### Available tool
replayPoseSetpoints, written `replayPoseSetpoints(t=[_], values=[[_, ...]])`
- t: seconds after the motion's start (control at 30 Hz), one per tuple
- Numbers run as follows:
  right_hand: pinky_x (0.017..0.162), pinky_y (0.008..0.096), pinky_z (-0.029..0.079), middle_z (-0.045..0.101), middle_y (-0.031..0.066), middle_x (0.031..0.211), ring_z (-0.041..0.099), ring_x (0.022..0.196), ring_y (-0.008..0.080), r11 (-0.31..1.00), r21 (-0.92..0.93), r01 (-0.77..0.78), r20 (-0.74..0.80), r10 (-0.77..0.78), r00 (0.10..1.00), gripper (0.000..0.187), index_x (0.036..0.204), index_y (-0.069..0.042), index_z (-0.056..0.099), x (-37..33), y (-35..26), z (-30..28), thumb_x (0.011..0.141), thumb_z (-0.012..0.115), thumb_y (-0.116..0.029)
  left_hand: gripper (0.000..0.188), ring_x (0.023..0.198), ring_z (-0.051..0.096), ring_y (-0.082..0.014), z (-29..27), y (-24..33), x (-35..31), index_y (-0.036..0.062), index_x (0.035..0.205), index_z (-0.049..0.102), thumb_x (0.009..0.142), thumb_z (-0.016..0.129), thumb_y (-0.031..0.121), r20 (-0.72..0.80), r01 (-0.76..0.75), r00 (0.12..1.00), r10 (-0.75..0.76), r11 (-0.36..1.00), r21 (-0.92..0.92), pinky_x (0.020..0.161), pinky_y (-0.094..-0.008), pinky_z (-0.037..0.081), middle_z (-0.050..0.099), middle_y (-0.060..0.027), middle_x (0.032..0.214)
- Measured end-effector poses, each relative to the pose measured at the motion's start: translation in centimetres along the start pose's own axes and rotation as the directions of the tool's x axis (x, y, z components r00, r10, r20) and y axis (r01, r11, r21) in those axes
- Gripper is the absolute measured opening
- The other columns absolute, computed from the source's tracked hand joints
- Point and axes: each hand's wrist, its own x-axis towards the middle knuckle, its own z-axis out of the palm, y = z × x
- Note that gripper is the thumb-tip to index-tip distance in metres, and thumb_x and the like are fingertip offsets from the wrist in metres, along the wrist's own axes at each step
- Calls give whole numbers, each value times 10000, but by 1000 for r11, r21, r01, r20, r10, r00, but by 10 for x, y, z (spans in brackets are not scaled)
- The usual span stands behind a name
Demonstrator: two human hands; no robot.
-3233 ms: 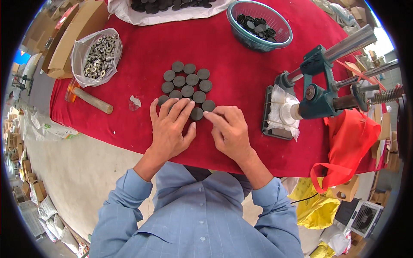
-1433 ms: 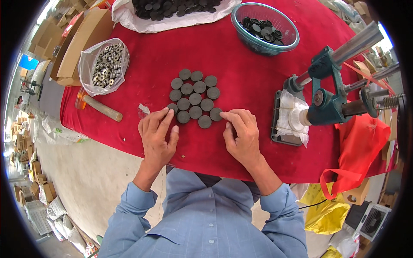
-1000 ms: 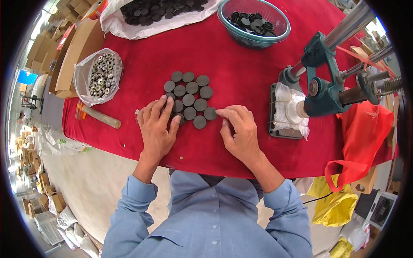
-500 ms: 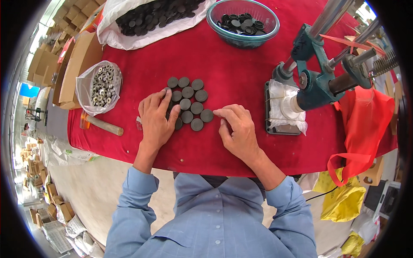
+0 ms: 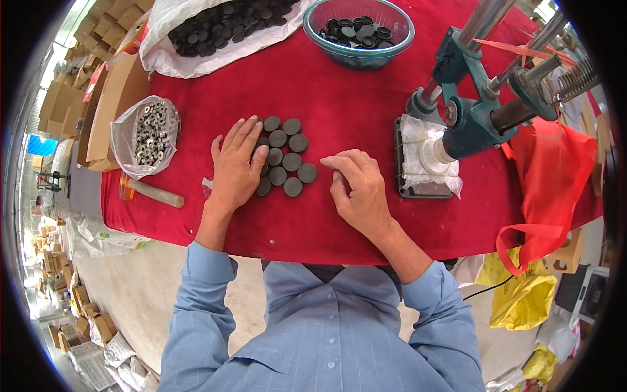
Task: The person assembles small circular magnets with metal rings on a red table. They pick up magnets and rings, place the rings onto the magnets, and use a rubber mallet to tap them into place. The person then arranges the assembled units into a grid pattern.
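Observation:
Several dark grey round discs (image 5: 292,161) lie flat in a close cluster on the red-covered table. My left hand (image 5: 238,163) rests along the cluster's left side, fingers stretched forward and thumb pointing in among the discs. It covers part of the leftmost discs, and no disc is seen held in it. My right hand (image 5: 359,186) hovers or rests just right of the cluster, its index finger pointing at the discs with a small gap. The thumb stands apart from the bent fingers, and nothing shows between them.
A teal hand press (image 5: 450,111) stands at the right, beside a red bag (image 5: 552,176). Behind are a clear bowl (image 5: 359,55) of black caps and a white sack (image 5: 157,55) of black discs. At left sit a bag (image 5: 124,140) of metal parts and a handled tool (image 5: 157,193).
The view has shifted slightly. My left hand has slid forward along the discs, its fingers now covering more of the far-left ones. My right fingertip is a little farther from the nearest disc.

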Motion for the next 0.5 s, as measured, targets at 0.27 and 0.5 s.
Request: replayPoseSetpoints(t=[0.27,0.5], values=[[835,433,483,645,67,1024,629,930,267,986,-149,78,153,-55,987,404,1177,-87,767,-3,-3,1,791,726,25,480,1415,555,-366,-17,48,-48,29,1419,673,948,724,105,-170,-79,984,48,980,-183,1176,-502,395,622,-162,1490],[852,429,482,638,42,1036,622,960,258,959,-267,101,208,-45,977,366,1159,-107,784,-4,-7,4,814,723,-3,469,1384,573,-330,-16,55,-74,46,1374,697,924,776,151,-180,-37,984,4,983,-182,1176,-530,356,654,-120,1438]])
